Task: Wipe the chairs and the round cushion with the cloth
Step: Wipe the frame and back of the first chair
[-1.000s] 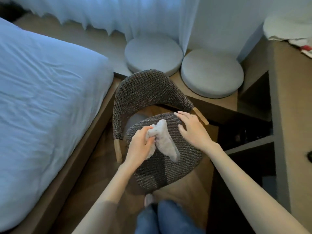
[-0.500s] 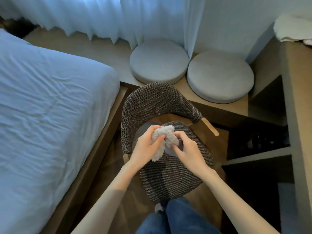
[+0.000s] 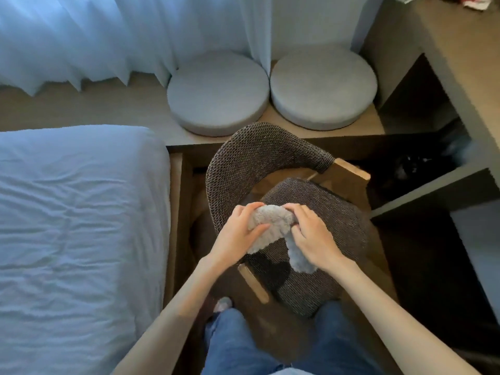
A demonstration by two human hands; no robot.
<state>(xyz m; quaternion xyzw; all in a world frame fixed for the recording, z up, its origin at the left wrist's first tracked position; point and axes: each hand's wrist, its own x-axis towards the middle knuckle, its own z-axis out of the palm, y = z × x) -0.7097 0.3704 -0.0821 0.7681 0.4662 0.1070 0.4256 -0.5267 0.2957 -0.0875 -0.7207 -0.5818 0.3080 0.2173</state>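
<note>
The left hand (image 3: 238,235) is gripping one end of a fluffy pale grey cloth (image 3: 273,221), thumb and curled fingers closing round the bunched fabric. The right hand (image 3: 313,238) is pinching the other end, fingers bent over the top of the bundle, and a loose tail of the cloth is hanging below that palm. Both hands are holding the cloth over the seat of a dark brown woven chair (image 3: 332,212); whether the tail is touching the seat cannot be told. The chair's curved backrest is arching behind the hands, with pale wooden ends showing at both sides.

Beyond the chair, a pale grey round fabric cushion (image 3: 217,93) and a second round grey cushion (image 3: 323,87) are lying side by side on a low wooden ledge (image 3: 81,109) under a sheer white curtain (image 3: 94,36). A bed with a creased white sheet (image 3: 75,226) is lying just left of the chair, and a wooden worktop (image 3: 460,44) with open shelves is standing to its right. The person's legs in blue jeans (image 3: 238,345) are standing close before the chair.
</note>
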